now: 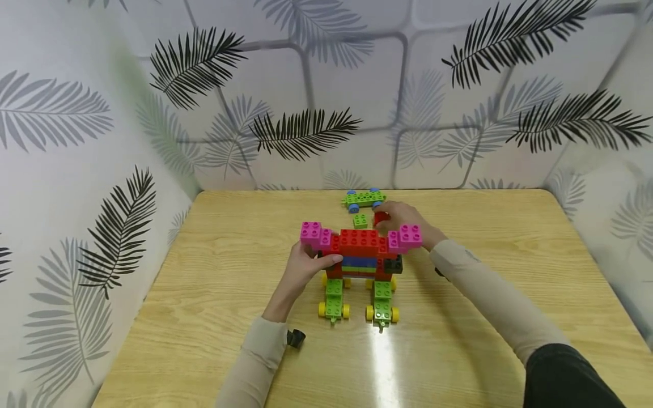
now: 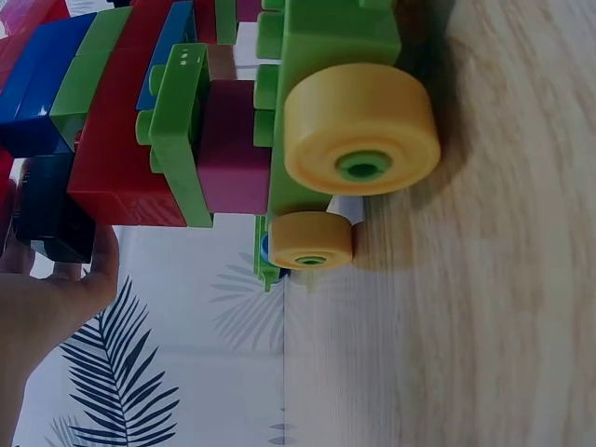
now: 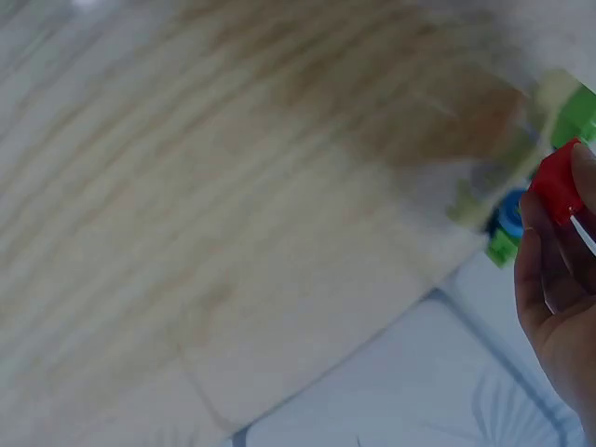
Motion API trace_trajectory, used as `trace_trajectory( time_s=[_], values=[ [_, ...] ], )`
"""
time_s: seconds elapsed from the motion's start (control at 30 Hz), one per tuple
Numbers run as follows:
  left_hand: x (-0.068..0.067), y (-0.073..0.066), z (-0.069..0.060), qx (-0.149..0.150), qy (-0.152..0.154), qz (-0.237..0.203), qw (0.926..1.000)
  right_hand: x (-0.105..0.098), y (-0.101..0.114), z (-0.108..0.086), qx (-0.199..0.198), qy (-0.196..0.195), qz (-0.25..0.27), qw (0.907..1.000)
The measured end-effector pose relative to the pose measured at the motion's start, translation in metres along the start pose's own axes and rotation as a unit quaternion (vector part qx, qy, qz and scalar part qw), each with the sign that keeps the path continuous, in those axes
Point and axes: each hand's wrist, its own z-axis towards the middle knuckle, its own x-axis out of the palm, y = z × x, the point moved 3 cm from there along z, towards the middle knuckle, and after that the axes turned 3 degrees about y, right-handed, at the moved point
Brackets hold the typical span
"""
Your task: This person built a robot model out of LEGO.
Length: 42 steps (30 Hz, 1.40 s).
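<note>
A large toy-brick model (image 1: 357, 243) stands on the table, with a red top, pink arms at both sides, blue and green layers, and green wheeled legs (image 1: 334, 297). My left hand (image 1: 301, 266) grips its left side, thumb across the front. In the left wrist view, the fingers lie around a black brick (image 2: 54, 207) on the model, beside its yellow wheels (image 2: 363, 130). Behind the model, my right hand (image 1: 408, 220) pinches a red brick (image 3: 557, 184) between thumb and fingers. Part of that brick is hidden by the hand.
A small green brick (image 1: 360, 221) lies behind the model. Farther back, a green wheeled base (image 1: 364, 198) with blue wheels stands near the far edge of the wooden table (image 1: 229, 255). A leaf-patterned wall (image 1: 326, 90) rises behind the table.
</note>
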Motion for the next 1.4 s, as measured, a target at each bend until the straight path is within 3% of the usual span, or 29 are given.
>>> trace_trajectory(
  time_s=[0.2,0.4,0.57,0.77,0.9,1.17,1.4],
  values=[
    [0.003,0.004,0.002,-0.020,0.009,0.010,0.9997,-0.045,0.027,-0.020,-0.054,-0.064,-0.017,0.9963],
    [0.006,0.005,0.003,-0.030,0.009,0.003,0.9995,-0.093,0.079,-0.048,-0.104,-0.084,0.027,0.9906],
    [0.006,0.005,0.003,-0.021,0.001,-0.002,0.9998,-0.116,0.130,-0.073,-0.174,-0.090,0.004,0.9806],
    [0.007,0.006,0.004,-0.017,0.000,-0.016,0.9997,-0.112,0.174,-0.094,-0.226,-0.033,-0.048,0.9723],
    [0.007,0.006,0.005,-0.020,0.003,-0.018,0.9996,-0.104,0.184,-0.096,-0.219,-0.014,-0.068,0.9732],
    [0.008,0.004,0.006,-0.043,-0.002,-0.007,0.9990,-0.099,0.188,-0.095,-0.189,-0.039,-0.115,0.9744],
    [0.009,0.001,0.006,-0.047,-0.004,0.000,0.9989,-0.099,0.192,-0.096,-0.160,-0.030,-0.118,0.9796]
  ],
)
